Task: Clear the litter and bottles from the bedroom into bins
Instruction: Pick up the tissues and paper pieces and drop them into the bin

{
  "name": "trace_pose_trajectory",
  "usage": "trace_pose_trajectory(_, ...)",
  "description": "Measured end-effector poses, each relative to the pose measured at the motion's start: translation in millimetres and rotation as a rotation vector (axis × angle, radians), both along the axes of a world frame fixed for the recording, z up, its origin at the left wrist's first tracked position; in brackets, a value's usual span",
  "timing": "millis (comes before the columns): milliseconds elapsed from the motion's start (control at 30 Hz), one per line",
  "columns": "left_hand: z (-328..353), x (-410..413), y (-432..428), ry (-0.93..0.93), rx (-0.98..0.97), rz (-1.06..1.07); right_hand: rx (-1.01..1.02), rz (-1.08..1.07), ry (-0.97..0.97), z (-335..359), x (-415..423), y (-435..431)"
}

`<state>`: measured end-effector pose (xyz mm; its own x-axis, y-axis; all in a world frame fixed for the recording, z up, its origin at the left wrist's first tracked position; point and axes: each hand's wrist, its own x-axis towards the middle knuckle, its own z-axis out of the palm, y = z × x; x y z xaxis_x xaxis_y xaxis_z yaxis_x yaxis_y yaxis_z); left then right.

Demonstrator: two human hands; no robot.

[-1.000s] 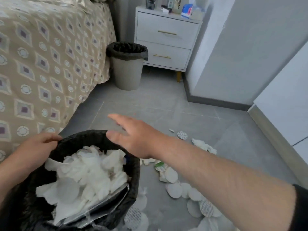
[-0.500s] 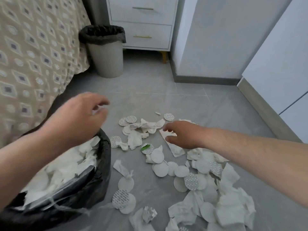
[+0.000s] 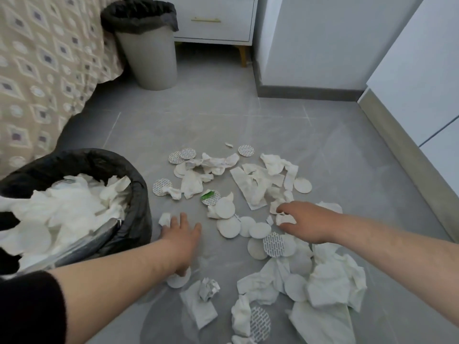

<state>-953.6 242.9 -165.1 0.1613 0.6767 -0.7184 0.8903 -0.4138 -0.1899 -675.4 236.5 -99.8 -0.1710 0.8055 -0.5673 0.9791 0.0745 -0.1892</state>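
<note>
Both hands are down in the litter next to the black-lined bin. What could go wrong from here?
1. The near bin is heaped with paper to its rim; another handful may slide back onto the floor.
2. The flat discs lie flush on the floor, so the left hand, fingers straight, may push them rather than lift them.
3. The right hand pinches only a small paper scrap; loose bits may drop on the way.

Open floor (image 3: 198, 120): bare tiles beyond the near bin (image 3: 135, 219), reaching the far bin (image 3: 149, 58).
Obstacle: litter (image 3: 250, 184) strewn just right of the near bin.
Closed side: bed (image 3: 37, 70) looms behind-left of the near bin.
</note>
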Motion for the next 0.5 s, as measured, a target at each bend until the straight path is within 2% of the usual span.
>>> trace_pose_trajectory(133, -15, -12, 3, 0.066, -0.036, 0.008, -0.085, -0.035, -0.05, -10, 12, -5)
trace_pose_trajectory(300, -33, -21, -12, -0.151, -0.121, 0.171, -0.094, 0.01, -0.092, -26, 11, -15)
trace_pose_trajectory(500, -43, 0, -45, -0.263, -0.11, 0.292, -0.106, 0.091, -0.102, -44, 5, -27)
